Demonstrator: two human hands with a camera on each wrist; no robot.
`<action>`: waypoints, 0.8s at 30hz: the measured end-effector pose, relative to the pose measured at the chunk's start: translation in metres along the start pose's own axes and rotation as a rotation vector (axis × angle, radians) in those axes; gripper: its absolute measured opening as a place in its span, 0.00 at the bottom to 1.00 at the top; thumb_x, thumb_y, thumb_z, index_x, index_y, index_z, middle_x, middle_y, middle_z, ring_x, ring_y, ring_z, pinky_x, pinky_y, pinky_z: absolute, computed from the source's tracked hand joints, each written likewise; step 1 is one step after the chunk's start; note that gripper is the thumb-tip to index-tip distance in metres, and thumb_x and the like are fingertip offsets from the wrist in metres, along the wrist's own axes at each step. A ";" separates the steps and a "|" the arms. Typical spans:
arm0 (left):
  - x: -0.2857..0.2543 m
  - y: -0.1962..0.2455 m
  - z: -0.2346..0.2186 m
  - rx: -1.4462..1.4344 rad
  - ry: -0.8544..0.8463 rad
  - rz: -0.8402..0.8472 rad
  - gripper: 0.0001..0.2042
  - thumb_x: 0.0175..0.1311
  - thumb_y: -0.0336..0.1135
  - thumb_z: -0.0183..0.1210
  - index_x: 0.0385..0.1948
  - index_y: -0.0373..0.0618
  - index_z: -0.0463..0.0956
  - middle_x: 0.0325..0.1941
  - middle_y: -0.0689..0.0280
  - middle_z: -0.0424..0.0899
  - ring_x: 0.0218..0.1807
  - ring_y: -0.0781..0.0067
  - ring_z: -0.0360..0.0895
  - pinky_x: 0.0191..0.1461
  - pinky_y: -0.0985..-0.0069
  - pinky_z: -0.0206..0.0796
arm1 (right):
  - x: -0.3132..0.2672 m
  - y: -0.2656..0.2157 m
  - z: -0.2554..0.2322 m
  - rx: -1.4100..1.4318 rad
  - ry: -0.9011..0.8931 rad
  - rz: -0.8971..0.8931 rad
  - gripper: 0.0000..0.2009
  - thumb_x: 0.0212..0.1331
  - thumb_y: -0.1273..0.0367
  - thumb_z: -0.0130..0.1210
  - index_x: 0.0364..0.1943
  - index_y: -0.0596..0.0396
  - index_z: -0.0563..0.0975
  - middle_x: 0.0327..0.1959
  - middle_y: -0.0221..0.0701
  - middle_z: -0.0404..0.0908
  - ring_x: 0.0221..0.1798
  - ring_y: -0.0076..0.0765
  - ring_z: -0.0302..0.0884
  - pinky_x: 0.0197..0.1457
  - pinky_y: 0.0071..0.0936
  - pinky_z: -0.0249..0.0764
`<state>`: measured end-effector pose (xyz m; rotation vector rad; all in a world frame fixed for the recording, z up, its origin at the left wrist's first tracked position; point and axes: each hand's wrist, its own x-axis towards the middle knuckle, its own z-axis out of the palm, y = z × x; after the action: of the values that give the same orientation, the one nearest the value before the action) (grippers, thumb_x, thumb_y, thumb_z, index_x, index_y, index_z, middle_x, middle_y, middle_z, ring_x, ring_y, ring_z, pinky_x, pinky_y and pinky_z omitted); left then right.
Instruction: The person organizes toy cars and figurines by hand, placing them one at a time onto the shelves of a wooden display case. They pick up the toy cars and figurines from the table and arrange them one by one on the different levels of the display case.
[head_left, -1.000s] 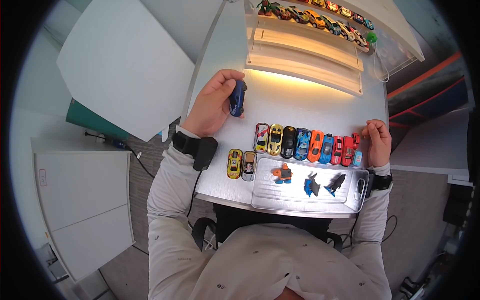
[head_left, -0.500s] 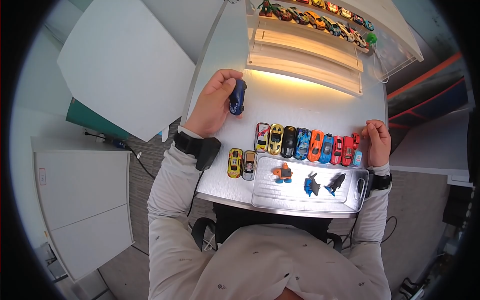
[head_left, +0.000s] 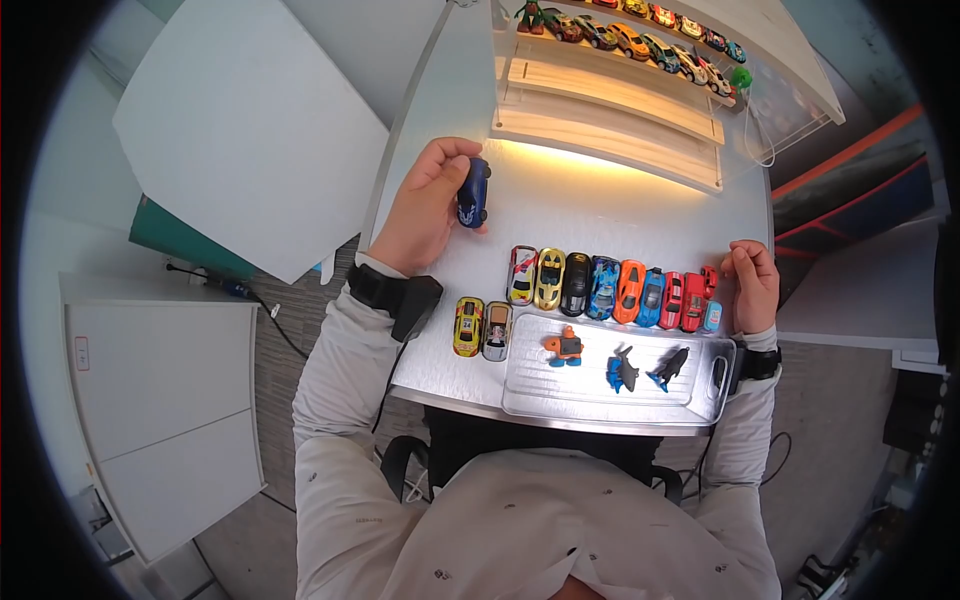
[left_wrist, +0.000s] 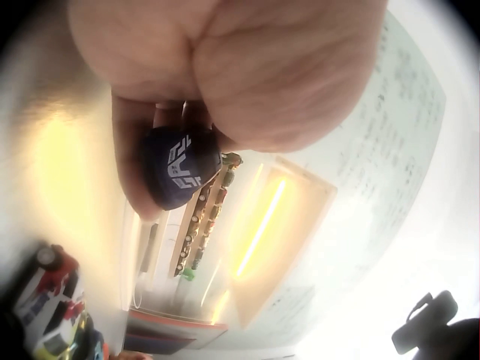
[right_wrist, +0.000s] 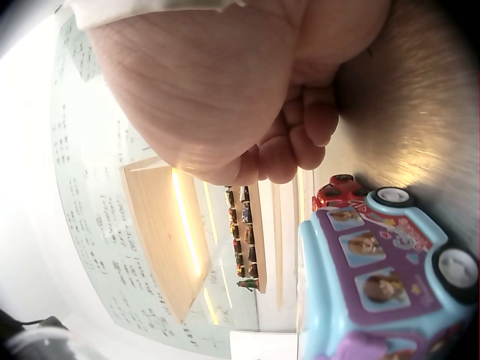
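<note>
My left hand (head_left: 420,218) grips a dark blue toy car (head_left: 473,194) over the left side of the table, thumb along its near side. White lettering shows on the end of this car in the left wrist view. On the table's right side rests my right hand (head_left: 753,288), its fingers loosely curled with nothing in them. Close beside it are a light blue and purple toy bus (right_wrist: 367,277) and a small red toy vehicle (right_wrist: 337,193). A row of toy cars, among them a black one (head_left: 576,284) and an orange one (head_left: 630,291), stretches between the hands.
A yellow car (head_left: 468,327) and a silver car (head_left: 497,331) stand left of a clear tray (head_left: 530,387) holding an orange-and-grey figure (head_left: 566,346) and two dark figures. At the back, a lit wooden shelf (head_left: 610,98) carries rows of toy cars on its upper tiers.
</note>
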<state>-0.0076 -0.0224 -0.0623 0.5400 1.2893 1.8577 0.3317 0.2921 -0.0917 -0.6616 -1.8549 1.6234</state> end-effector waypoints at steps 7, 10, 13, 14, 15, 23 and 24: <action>0.002 -0.003 0.008 0.136 0.115 0.020 0.11 0.82 0.37 0.44 0.58 0.46 0.67 0.43 0.65 0.75 0.37 0.74 0.80 0.34 0.72 0.79 | 0.000 0.000 0.000 0.001 0.002 0.006 0.07 0.75 0.70 0.52 0.46 0.59 0.78 0.29 0.24 0.75 0.34 0.19 0.68 0.42 0.20 0.65; 0.005 -0.005 0.006 0.153 0.153 0.062 0.13 0.82 0.36 0.44 0.61 0.46 0.64 0.44 0.63 0.75 0.37 0.72 0.82 0.34 0.71 0.80 | 0.000 0.000 0.000 -0.003 0.001 0.006 0.07 0.75 0.70 0.52 0.46 0.59 0.78 0.29 0.24 0.75 0.34 0.19 0.68 0.42 0.20 0.65; 0.006 -0.009 0.002 0.181 0.136 0.128 0.13 0.82 0.35 0.44 0.62 0.46 0.62 0.45 0.62 0.74 0.37 0.72 0.82 0.33 0.73 0.80 | 0.000 0.001 0.000 -0.002 -0.001 0.001 0.07 0.75 0.70 0.52 0.46 0.59 0.78 0.29 0.24 0.75 0.34 0.19 0.68 0.42 0.20 0.65; 0.006 -0.009 0.002 0.221 0.138 0.140 0.13 0.82 0.36 0.44 0.62 0.46 0.62 0.45 0.61 0.74 0.37 0.72 0.82 0.32 0.74 0.80 | 0.000 0.001 0.000 0.000 -0.004 0.001 0.07 0.75 0.70 0.52 0.46 0.59 0.78 0.29 0.25 0.75 0.34 0.19 0.68 0.42 0.20 0.65; 0.006 -0.010 0.002 0.261 0.139 0.152 0.13 0.81 0.36 0.44 0.62 0.46 0.61 0.45 0.61 0.74 0.37 0.72 0.82 0.31 0.75 0.79 | 0.000 0.000 -0.001 0.001 -0.006 0.001 0.07 0.75 0.70 0.52 0.46 0.59 0.78 0.29 0.25 0.75 0.34 0.19 0.68 0.42 0.19 0.65; -0.001 -0.005 0.008 0.440 0.259 0.186 0.13 0.81 0.38 0.45 0.60 0.48 0.60 0.42 0.65 0.76 0.32 0.82 0.75 0.25 0.79 0.72 | 0.000 -0.001 0.000 -0.003 -0.003 0.012 0.07 0.75 0.70 0.52 0.46 0.58 0.78 0.30 0.25 0.76 0.34 0.19 0.69 0.43 0.19 0.66; -0.001 -0.004 0.007 0.463 0.261 0.187 0.13 0.81 0.38 0.45 0.60 0.48 0.61 0.41 0.66 0.76 0.32 0.83 0.74 0.25 0.79 0.72 | 0.000 -0.001 0.000 -0.005 -0.001 0.012 0.07 0.75 0.71 0.52 0.46 0.58 0.78 0.30 0.25 0.75 0.34 0.19 0.69 0.43 0.19 0.66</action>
<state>-0.0001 -0.0184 -0.0628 0.6934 1.9232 1.8231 0.3316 0.2915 -0.0903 -0.6754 -1.8595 1.6284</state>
